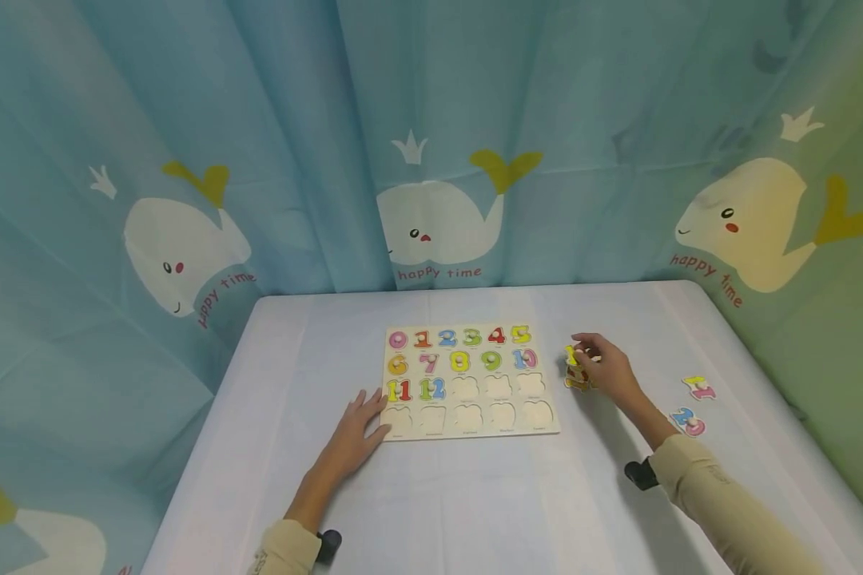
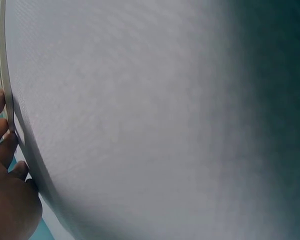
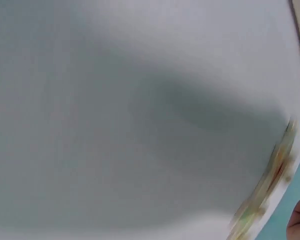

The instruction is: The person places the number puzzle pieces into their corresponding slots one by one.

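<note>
Fingers (image 1: 586,345) pinch number piece (image 1: 572,357) (beside board (image 1: 471,426)).

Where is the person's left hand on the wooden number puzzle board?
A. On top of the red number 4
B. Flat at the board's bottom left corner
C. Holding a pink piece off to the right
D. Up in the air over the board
B: in the head view the left hand lies flat on the white table, fingertips touching the bottom left corner of the wooden number puzzle board.
</note>
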The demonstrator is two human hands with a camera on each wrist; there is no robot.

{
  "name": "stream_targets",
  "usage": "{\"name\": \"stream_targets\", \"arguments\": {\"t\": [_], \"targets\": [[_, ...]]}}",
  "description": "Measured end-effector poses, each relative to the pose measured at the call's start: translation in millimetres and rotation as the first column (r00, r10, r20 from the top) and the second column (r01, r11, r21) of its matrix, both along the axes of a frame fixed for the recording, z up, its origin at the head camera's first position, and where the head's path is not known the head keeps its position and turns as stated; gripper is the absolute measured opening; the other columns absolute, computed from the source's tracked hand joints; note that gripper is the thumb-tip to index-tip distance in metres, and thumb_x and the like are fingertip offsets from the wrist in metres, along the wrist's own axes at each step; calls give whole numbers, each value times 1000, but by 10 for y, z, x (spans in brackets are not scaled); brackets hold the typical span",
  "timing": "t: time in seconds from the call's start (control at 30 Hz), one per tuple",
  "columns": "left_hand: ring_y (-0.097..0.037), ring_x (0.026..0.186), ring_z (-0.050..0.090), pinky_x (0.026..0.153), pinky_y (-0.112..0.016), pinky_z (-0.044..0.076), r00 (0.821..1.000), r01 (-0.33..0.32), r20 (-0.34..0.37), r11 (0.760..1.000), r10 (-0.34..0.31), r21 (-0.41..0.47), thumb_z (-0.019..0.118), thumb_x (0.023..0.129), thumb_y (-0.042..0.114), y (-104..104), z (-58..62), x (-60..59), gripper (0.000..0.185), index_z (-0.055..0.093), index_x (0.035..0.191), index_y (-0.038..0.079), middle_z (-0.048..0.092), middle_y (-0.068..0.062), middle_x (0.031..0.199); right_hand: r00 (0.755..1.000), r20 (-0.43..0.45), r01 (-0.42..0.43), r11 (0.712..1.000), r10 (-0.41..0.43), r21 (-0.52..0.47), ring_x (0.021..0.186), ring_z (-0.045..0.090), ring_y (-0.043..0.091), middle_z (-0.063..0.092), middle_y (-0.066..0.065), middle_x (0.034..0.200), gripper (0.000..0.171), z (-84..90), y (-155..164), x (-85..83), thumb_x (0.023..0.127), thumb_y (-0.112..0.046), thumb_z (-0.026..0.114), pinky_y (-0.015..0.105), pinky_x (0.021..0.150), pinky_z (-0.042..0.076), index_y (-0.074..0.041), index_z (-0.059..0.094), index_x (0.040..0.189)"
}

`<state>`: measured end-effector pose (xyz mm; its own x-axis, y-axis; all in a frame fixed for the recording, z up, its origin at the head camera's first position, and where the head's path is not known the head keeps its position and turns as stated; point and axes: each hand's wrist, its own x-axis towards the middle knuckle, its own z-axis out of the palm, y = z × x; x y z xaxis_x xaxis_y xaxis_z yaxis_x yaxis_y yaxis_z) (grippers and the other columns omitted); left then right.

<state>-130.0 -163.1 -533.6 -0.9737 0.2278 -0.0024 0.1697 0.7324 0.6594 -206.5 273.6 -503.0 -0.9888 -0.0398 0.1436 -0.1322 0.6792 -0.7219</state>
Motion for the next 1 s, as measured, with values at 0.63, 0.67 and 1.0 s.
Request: {"name": "stream_targets", "arguments": {"t": [0.63, 0.67, 1.0], "targets": [[-35, 138, 20, 111, -51, 16, 999, -27, 23, 1000, 27, 3, 64, 90, 20, -3, -35, -4, 52, 48, 137, 4, 38, -9, 146, 946, -3, -323, 946, 323, -20, 78, 56, 12, 61, -3, 86, 27, -207, -1361, 3, 85, -4, 68, 28, 68, 50, -3, 63, 111], [-35, 138, 20, 111, -50, 17, 999, -26, 21, 1000, 26, 0, 64, 90, 20, -1, -46, -6, 52, 48, 137, 4, 38, -8, 146, 945, 20, -326, 945, 326, -4, 77, 55, 11, 61, -5, 86, 27, -227, -1400, 6, 85, -5, 68, 28, 69, 49, -5, 63, 112], [-36, 138, 20, 111, -51, 16, 1000, -11, 7, 1000, 11, 7, 64, 90, 20, -12, -14, 12, 52, 48, 136, 3, 38, -10, 146, 960, 57, -276, 960, 274, 32, 76, 53, 9, 59, -7, 85, 23, -306, -1643, 42, 84, -6, 70, 29, 70, 48, -10, 65, 106]]}}
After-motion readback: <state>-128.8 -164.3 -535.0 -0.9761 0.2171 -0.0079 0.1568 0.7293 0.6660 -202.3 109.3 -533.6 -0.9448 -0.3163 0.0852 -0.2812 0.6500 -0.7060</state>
